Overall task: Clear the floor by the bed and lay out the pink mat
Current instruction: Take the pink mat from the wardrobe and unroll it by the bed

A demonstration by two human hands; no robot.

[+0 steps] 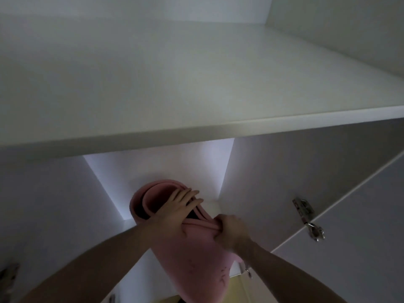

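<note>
A rolled pink mat (196, 256) stands upright inside a white wardrobe compartment, its open spiral end facing up toward me. My left hand (181, 206) lies over the top rim of the roll, fingers reaching into the coil. My right hand (231, 231) is clenched on the outer edge of the mat at the roll's right side. The mat's lower end is out of view below the frame.
A wide white shelf (218, 127) juts out just above the mat. The wardrobe's right door (360, 226) stands open with metal hinges (303, 208) on its inner edge. White side walls close in on both sides. A strip of yellowish floor (238, 289) shows below.
</note>
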